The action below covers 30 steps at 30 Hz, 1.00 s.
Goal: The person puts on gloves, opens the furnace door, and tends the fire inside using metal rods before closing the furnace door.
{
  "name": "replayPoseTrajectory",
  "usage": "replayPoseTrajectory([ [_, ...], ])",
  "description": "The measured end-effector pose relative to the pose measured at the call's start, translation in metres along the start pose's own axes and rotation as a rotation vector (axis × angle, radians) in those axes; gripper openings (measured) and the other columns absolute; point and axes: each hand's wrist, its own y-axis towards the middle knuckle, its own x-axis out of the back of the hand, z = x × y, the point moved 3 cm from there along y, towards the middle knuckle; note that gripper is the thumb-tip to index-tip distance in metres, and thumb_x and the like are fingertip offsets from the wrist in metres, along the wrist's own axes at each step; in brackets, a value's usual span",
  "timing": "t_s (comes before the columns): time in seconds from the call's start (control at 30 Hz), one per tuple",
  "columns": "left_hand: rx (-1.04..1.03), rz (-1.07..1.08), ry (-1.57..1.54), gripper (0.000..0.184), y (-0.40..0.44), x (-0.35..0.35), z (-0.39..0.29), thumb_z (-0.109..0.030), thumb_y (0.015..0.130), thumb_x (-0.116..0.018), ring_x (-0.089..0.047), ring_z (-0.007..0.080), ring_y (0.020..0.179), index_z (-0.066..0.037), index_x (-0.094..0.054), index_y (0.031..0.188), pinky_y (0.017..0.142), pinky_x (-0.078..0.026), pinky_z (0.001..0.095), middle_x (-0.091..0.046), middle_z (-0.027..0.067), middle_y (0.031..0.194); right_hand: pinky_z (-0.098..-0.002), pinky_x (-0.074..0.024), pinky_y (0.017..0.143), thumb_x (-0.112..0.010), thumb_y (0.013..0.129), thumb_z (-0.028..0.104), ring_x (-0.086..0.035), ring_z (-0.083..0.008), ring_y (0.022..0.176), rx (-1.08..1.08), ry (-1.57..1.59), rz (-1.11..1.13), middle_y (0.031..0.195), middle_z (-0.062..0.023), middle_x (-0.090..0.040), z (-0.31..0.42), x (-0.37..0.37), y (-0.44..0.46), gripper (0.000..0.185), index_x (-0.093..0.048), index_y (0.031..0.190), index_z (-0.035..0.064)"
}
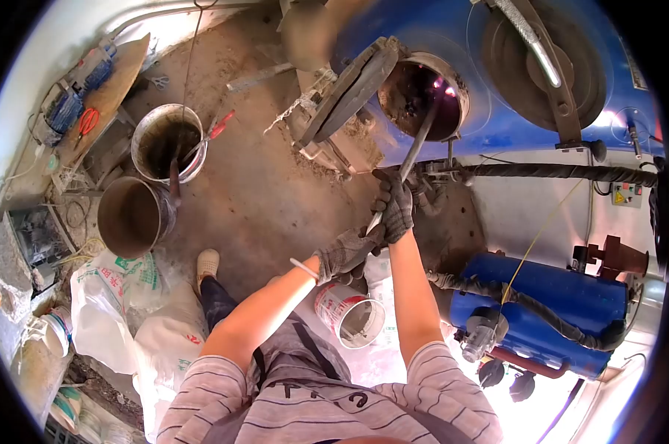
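Observation:
A long metal rod (417, 146) slants up from my hands into the round opening (401, 89) of a blue furnace (482, 129). Bright pinkish spots glow inside, near the rod's far end. My right hand (395, 203), in a dark grey glove, is wrapped round the rod just below the opening. Lower down and to the left, my gloved left hand (348, 253) grips the rod near its near end. The thick hatch door (349, 92) stands swung open to the left of the opening.
To the left stand a dirty white bucket (138, 144) with tools in it and a dark metal bucket (131, 214). White sacks (101, 318) lie below them. A paint pail (342, 314) is near my body. A blue cylinder (549, 314) with hoses stands at right.

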Motion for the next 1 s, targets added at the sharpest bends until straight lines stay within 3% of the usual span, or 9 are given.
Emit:
replayPoseTrajectory([
  [0.17, -0.038, -0.193, 0.142, 0.046, 0.008, 0.004, -0.010, -0.049, 0.086, -0.043, -0.047, 0.0196, 0.035, -0.005, -0.051, 0.096, 0.032, -0.040, 0.0314, -0.050, 0.0089, 0.058, -0.0228, -0.0276, 0.035, -0.037, 0.094, 0.032, -0.038, -0.0058, 0.042, -0.204, 0.643, 0.509, 0.060, 0.0039, -0.044, 0.001, -0.005, 0.017, 0.048, -0.038, 0.121, -0.0084],
  [0.23, -0.688, -0.410, 0.812, 0.042, 0.060, 0.008, 0.044, -0.041, 0.086, -0.046, -0.055, 0.0260, 0.047, -0.003, -0.050, 0.103, 0.042, -0.046, 0.0362, -0.055, 0.0146, 0.069, -0.0227, -0.0304, 0.036, -0.033, 0.095, 0.034, -0.039, -0.0060, 0.042, -0.171, 0.618, 0.502, 0.060, 0.0036, -0.048, -0.001, 0.000, 0.015, 0.052, -0.034, 0.124, -0.0087],
  [0.33, -0.522, -0.302, 0.700, 0.040, 0.047, -0.003, 0.043, -0.038, 0.086, -0.046, -0.060, 0.0297, 0.058, -0.004, -0.049, 0.107, 0.052, -0.049, 0.0383, -0.058, 0.0177, 0.073, -0.0225, -0.0321, 0.036, -0.032, 0.095, 0.034, -0.039, -0.0055, 0.040, -0.127, 0.427, 0.311, 0.058, 0.0035, -0.050, -0.006, 0.019, 0.011, 0.052, -0.034, 0.124, -0.0089],
  [0.43, -0.453, -0.383, 0.711, 0.043, 0.056, -0.020, 0.049, -0.041, 0.086, -0.044, -0.062, 0.0313, 0.068, -0.005, -0.047, 0.109, 0.060, -0.048, 0.0402, -0.060, 0.0194, 0.077, -0.0217, -0.0317, 0.034, -0.030, 0.096, 0.033, -0.040, -0.0051, 0.039, -0.253, 0.554, 0.598, 0.060, 0.0025, -0.052, -0.003, 0.027, 0.005, 0.050, -0.036, 0.122, -0.0095],
  [0.5, -0.137, -0.357, 0.496, 0.046, 0.047, -0.031, 0.035, -0.044, 0.086, -0.042, -0.061, 0.0330, 0.075, -0.005, -0.047, 0.110, 0.066, -0.047, 0.0423, -0.060, 0.0201, 0.078, -0.0225, -0.0338, 0.034, -0.028, 0.096, 0.032, -0.041, -0.0063, 0.038, -0.222, 0.581, 0.689, 0.063, -0.0003, -0.055, -0.003, 0.034, 0.002, 0.051, -0.034, 0.122, -0.0107],
  [0.67, -0.198, -0.565, 0.648, 0.050, 0.053, -0.041, 0.050, -0.052, 0.085, -0.039, -0.060, 0.0374, 0.079, -0.005, -0.049, 0.102, 0.069, -0.047, 0.0464, -0.062, 0.0195, 0.084, -0.0241, -0.0341, 0.033, -0.025, 0.096, 0.035, -0.041, -0.0072, 0.036, -0.258, 0.582, 0.779, 0.064, -0.0015, -0.056, -0.008, 0.037, 0.001, 0.055, -0.033, 0.123, -0.0116],
  [0.77, -0.220, -0.609, 0.637, 0.046, 0.042, -0.031, 0.066, -0.049, 0.085, -0.041, -0.060, 0.0371, 0.078, -0.008, -0.048, 0.103, 0.067, -0.046, 0.0464, -0.062, 0.0186, 0.080, -0.0228, -0.0284, 0.026, -0.024, 0.096, 0.032, -0.039, -0.0063, 0.032, -0.133, 0.336, 0.356, 0.055, 0.0037, -0.041, -0.025, 0.031, -0.005, 0.048, -0.044, 0.111, -0.0089],
  [0.83, -0.133, -0.588, 0.604, 0.043, 0.025, -0.023, 0.076, -0.047, 0.085, -0.042, -0.059, 0.0379, 0.081, -0.010, -0.046, 0.105, 0.069, -0.045, 0.0466, -0.061, 0.0191, 0.079, -0.0238, -0.0280, 0.027, -0.024, 0.096, 0.034, -0.037, -0.0076, 0.032, -0.245, 0.509, 0.597, 0.055, 0.0025, -0.040, -0.051, 0.025, -0.003, 0.053, -0.040, 0.118, -0.0112],
  [1.0, -0.328, -0.642, 0.554, 0.041, 0.011, -0.007, 0.131, -0.043, 0.083, -0.052, -0.058, 0.0298, 0.051, -0.009, -0.047, 0.106, 0.052, -0.048, 0.0392, -0.059, 0.0117, 0.064, -0.0247, -0.0274, 0.027, -0.025, 0.096, 0.034, -0.032, -0.0081, 0.031, -0.192, 0.354, 0.461, 0.053, 0.0022, -0.039, -0.101, 0.032, -0.020, 0.054, -0.036, 0.123, -0.0116],
])
